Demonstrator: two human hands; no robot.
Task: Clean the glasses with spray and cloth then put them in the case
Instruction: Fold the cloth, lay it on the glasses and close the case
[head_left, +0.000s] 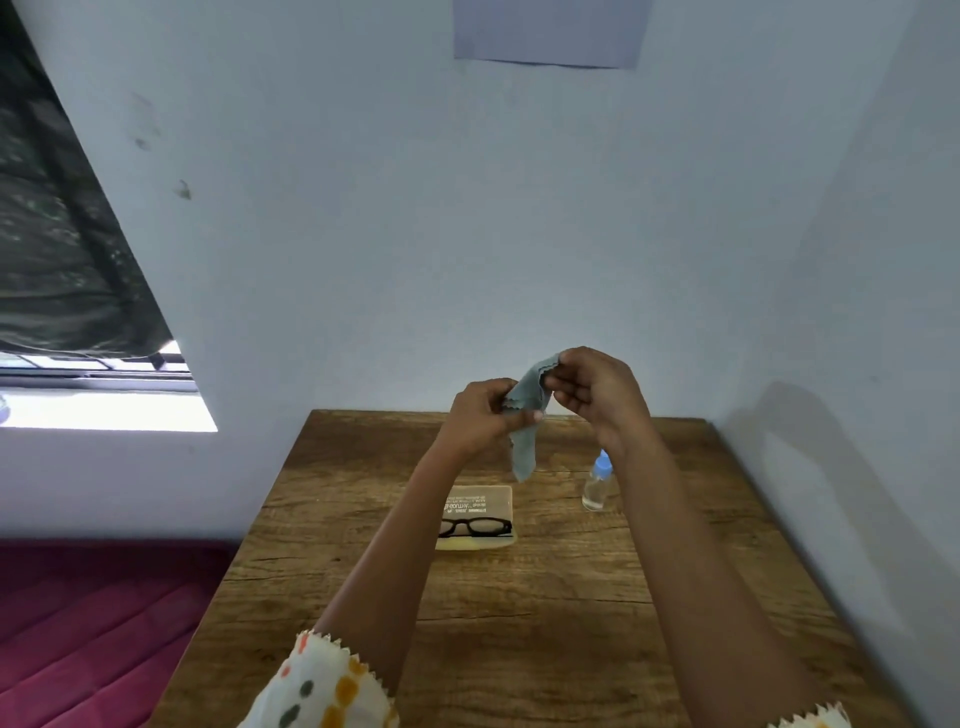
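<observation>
A grey cleaning cloth (527, 431) with zigzag edges hangs in the air above the far part of the table. My left hand (480, 415) pinches its lower left part and my right hand (597, 389) pinches its top corner. Below them, black-framed glasses (475, 526) lie on a beige case (483, 501) with printed lettering, flat on the wooden table (519, 623). A small clear spray bottle (597, 480) with a blue cap stands upright to the right of the case, partly behind my right forearm.
The table is pushed against a pale blue wall at its far and right sides. A dark red mattress (93, 623) lies to the left, below a window with a dark curtain (57, 249).
</observation>
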